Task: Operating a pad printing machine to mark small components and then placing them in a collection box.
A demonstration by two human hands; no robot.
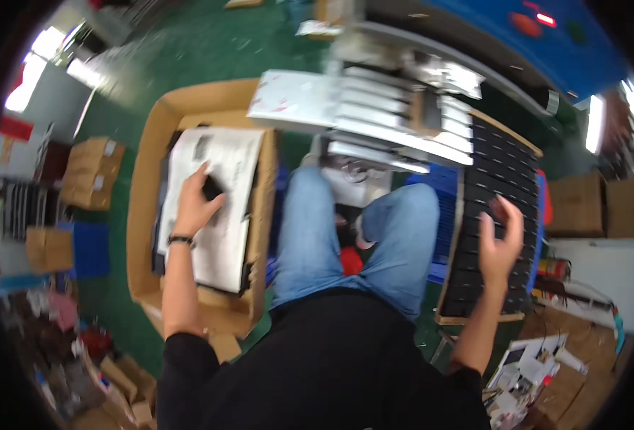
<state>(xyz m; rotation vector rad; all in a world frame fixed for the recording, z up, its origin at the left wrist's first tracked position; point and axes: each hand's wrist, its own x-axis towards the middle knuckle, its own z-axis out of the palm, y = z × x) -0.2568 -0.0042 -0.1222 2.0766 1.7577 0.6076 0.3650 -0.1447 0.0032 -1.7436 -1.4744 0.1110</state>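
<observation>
My left hand [197,204] is over a printed white sheet [224,247] inside a large cardboard box [139,236]. Between its thumb and forefinger sits a small black piece [212,188], its kind too small to make out. On the other side, my right hand [500,247] hovers above a tray of black parts in close rows [478,283]. Its thumb and fingers are bent but apart, and I see nothing held in them. Dark edges of something flat stick out from under the sheet.
Ahead stands a machine with a metal bed [403,140] and a blue cover [546,43]. A white box [292,100] juts out at its left. Blue crates [442,215] sit beside my right leg. Cardboard boxes [91,172] stand at far left, others [578,204] at far right.
</observation>
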